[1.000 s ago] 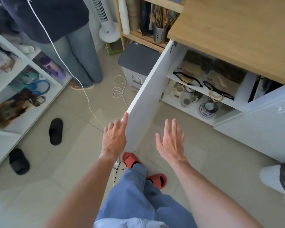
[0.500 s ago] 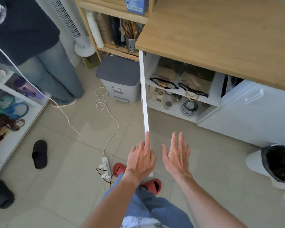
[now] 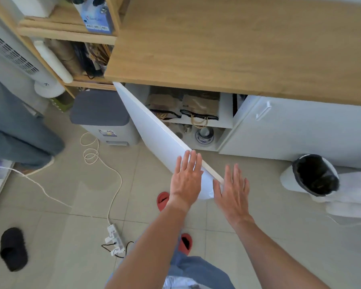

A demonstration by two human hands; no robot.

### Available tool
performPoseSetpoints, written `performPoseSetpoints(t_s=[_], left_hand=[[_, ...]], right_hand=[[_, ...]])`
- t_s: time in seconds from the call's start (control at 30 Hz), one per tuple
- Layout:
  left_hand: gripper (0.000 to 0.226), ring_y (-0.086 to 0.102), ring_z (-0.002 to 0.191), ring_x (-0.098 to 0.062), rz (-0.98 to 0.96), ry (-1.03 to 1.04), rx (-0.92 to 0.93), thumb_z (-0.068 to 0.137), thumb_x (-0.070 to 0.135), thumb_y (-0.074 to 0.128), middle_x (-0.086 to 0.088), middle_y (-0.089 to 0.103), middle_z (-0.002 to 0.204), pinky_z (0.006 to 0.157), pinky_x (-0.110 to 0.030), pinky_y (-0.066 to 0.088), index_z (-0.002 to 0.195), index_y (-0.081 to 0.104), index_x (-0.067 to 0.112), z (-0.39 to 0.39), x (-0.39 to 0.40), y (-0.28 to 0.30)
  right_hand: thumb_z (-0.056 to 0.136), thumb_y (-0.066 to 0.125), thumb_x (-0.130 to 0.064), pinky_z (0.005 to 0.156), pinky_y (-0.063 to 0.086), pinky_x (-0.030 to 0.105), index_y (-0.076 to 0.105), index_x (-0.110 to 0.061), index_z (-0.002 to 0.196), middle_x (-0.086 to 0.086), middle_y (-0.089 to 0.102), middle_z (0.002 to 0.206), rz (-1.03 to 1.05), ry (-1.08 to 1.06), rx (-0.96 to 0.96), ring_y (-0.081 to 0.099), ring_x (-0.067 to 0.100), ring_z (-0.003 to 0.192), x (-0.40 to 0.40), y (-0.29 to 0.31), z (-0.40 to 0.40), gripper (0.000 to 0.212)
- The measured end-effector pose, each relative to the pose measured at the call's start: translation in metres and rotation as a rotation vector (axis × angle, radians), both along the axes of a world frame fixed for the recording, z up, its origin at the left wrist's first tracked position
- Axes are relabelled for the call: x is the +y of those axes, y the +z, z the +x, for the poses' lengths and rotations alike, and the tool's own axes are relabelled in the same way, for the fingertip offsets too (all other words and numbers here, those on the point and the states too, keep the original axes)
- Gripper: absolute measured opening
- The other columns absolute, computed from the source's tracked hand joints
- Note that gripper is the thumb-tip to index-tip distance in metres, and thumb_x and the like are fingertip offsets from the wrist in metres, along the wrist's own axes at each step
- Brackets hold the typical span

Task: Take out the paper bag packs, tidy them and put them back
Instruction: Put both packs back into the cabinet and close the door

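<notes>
Brown paper bag packs (image 3: 200, 106) with black bands and rope handles lie on the upper shelf of a white cabinet under a wooden counter (image 3: 238, 44). The white cabinet door (image 3: 154, 132) stands partly open, its outer face turned toward me. My left hand (image 3: 187, 178) lies flat on that face near the free edge, fingers spread, holding nothing. My right hand (image 3: 232, 189) hovers open just right of the door's edge, empty. The door hides the left part of the shelf.
A grey-lidded bin (image 3: 100, 110) stands left of the door. A white cable and power strip (image 3: 114, 238) lie on the tiled floor. A black-lined bin (image 3: 315, 174) sits at right. A person's legs (image 3: 19, 126) stand at left. A black slipper (image 3: 13, 248) lies nearby.
The door has swung from wide open toward shut, now showing its outer face. My left hand moved with it, from the door's edge onto its face. The view shifted left.
</notes>
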State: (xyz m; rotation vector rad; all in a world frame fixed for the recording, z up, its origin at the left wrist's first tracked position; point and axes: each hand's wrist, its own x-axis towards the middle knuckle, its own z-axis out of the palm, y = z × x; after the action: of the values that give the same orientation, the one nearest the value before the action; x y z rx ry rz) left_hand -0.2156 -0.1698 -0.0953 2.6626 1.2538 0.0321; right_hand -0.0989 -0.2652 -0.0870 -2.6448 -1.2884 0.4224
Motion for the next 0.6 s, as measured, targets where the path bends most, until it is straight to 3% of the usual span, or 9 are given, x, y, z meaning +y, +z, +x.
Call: performPoseSetpoints(t_s=[0.1, 0.27, 0.4, 0.53, 0.6], left_hand=[[0.059, 0.021, 0.148, -0.032, -0.027, -0.029, 0.022, 0.100, 0.028, 0.039, -0.015, 0.026, 0.158, 0.120, -0.048, 0.020, 0.152, 0.024, 0.004, 0.022, 0.015, -0.001], [0.072, 0.012, 0.149, -0.033, -0.081, -0.061, 0.059, 0.095, 0.020, 0.049, -0.016, 0.015, 0.161, 0.121, -0.047, 0.014, 0.154, 0.010, 0.003, 0.060, 0.041, 0.003], [0.077, 0.014, 0.149, -0.033, -0.089, -0.086, 0.035, 0.088, 0.014, 0.053, -0.016, 0.016, 0.161, 0.120, -0.047, 0.015, 0.154, 0.015, 0.003, 0.089, 0.070, 0.007], [0.080, 0.017, 0.149, -0.033, -0.079, -0.142, 0.016, 0.084, 0.009, 0.056, -0.016, 0.019, 0.161, 0.120, -0.047, 0.018, 0.154, 0.017, 0.004, 0.114, 0.102, 0.003], [0.079, 0.015, 0.149, -0.031, -0.059, -0.161, 0.025, 0.085, 0.007, 0.051, -0.015, 0.016, 0.161, 0.120, -0.047, 0.016, 0.155, 0.014, 0.004, 0.123, 0.121, 0.003]], right_hand=[[0.093, 0.022, -0.050, 0.114, 0.025, 0.055, 0.034, -0.004, 0.151, 0.022, 0.028, 0.159, -0.038, -0.027, -0.025, 0.028, 0.036, 0.145, 0.015, -0.002, 0.018, 0.075], [0.093, 0.029, -0.046, 0.114, 0.020, 0.051, 0.035, -0.001, 0.150, 0.025, 0.029, 0.157, -0.009, -0.061, -0.093, 0.030, 0.040, 0.143, 0.059, -0.002, 0.051, 0.072], [0.093, 0.033, -0.042, 0.117, 0.012, 0.047, 0.031, -0.001, 0.151, 0.025, 0.027, 0.158, -0.021, -0.060, -0.135, 0.026, 0.039, 0.146, 0.093, -0.003, 0.079, 0.071], [0.092, 0.058, -0.031, 0.121, 0.016, 0.051, 0.026, 0.001, 0.153, 0.022, 0.023, 0.160, -0.012, -0.102, -0.134, 0.020, 0.038, 0.149, 0.131, -0.005, 0.109, 0.076], [0.095, 0.055, -0.032, 0.122, 0.012, 0.050, 0.019, 0.000, 0.155, 0.020, 0.015, 0.163, -0.016, -0.073, -0.136, 0.012, 0.034, 0.152, 0.146, -0.003, 0.122, 0.077]])
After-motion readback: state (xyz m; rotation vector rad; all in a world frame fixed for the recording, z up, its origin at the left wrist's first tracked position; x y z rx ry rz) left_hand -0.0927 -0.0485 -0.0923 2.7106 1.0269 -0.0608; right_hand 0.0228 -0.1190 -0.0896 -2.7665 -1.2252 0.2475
